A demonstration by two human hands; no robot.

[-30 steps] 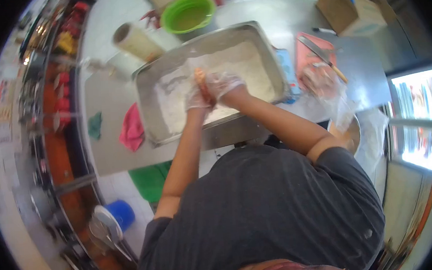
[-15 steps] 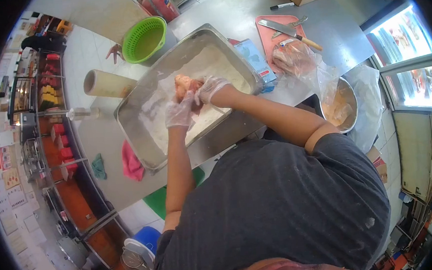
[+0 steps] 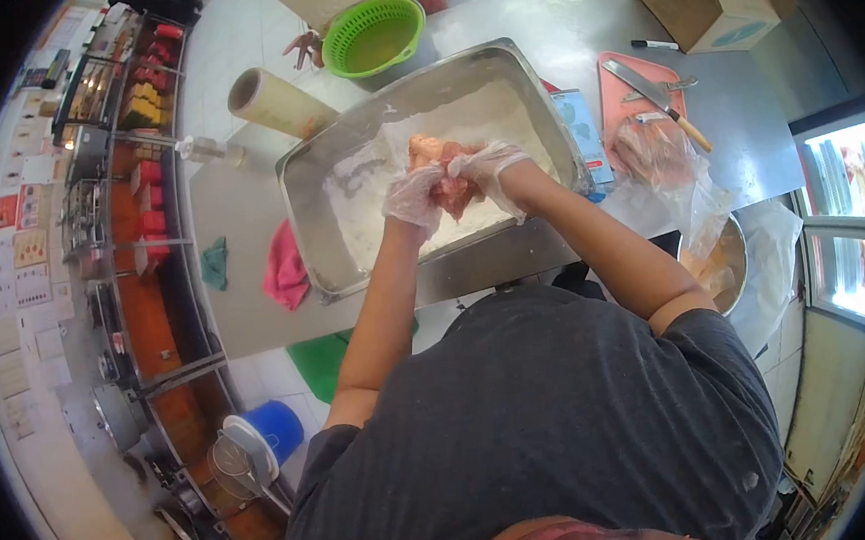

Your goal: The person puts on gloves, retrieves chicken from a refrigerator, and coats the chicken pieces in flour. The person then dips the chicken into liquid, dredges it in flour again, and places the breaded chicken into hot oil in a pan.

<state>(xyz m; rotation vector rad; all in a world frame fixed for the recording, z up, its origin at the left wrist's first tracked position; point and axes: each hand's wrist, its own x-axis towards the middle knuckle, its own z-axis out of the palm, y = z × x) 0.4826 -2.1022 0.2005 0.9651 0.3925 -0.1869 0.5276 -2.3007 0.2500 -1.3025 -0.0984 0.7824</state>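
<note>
My left hand (image 3: 414, 199) and my right hand (image 3: 498, 168), both in clear plastic gloves, grip a piece of raw chicken (image 3: 454, 190) between them. The pinkish-orange meat is held above a deep metal tray (image 3: 297, 194) with white flour (image 3: 368, 204) spread over its bottom. Each hand has its fingers closed on one side of the meat, which hangs down a little in the middle. Part of the fingertips is hidden by the meat and the cloudy gloves.
A green basket (image 3: 372, 35) and a plastic film roll (image 3: 280, 103) stand beyond the tray. At right are a knife (image 3: 645, 85) on a pink tray (image 3: 611, 69), bagged meat (image 3: 657, 149) and a metal bowl (image 3: 738, 269). A pink cloth (image 3: 285, 265) lies at left.
My view has turned, so the table sits further right in the picture. The chicken now looks more spread out, with darker pink meat showing between my hands.
</note>
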